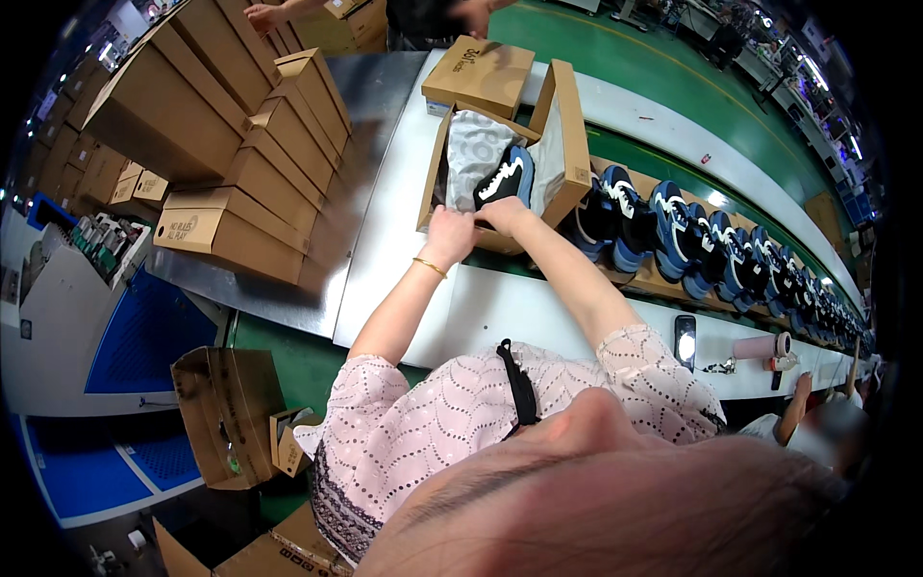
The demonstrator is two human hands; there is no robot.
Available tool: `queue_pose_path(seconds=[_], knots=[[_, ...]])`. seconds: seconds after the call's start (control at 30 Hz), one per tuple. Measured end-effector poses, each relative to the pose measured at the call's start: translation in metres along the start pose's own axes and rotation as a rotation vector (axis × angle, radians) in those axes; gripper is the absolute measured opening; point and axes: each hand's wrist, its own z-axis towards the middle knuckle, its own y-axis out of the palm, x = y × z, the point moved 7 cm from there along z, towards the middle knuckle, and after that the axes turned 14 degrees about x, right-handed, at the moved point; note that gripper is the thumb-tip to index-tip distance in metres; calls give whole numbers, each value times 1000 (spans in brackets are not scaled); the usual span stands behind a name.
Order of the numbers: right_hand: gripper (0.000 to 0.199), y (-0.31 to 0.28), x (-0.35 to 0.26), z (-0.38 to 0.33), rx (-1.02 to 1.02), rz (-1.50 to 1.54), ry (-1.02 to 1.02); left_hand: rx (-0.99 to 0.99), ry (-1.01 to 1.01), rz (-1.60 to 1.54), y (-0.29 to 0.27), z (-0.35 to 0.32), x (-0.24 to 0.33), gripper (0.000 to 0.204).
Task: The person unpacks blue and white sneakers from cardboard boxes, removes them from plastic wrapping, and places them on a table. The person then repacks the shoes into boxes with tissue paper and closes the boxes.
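Observation:
An opened brown shoebox (430, 192) lies on the white bench in front of me, its lid (569, 135) standing up along the right side. Inside, a black and blue sneaker (517, 173) with white laces rests beside grey-white patterned wrapping paper (478, 144). My right hand (502, 213) is closed on the near end of the sneaker. At the box's near edge, by the lower end of the paper, my left hand (452, 234) has its fingers curled in. What they pinch, if anything, is hidden.
A closed shoebox (486, 75) stands just beyond. Stacked shoeboxes (260, 192) fill the metal table at left. A long row of sneakers (673, 231) runs off to the right. A phone (685, 338) and a pink cup (760, 346) lie nearer. Another person (418, 21) stands opposite.

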Motion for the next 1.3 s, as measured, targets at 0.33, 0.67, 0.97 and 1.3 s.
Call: queue_pose_path(seconds=[0.33,0.67,0.97,1.3], knots=[[55,-81,55,-42,727,538,345,172,261,-334,7,-17,41,30],[39,-169,31,-119,1144,1327,488,423,-205,158,27,62,-36,50],[37,-188,16,-166,1351,1734,295,110,-593,-413,16,61,-58,49],[32,-180,65,-195,1557,1745,245,-660,-812,-2176,-4,-68,10,75]])
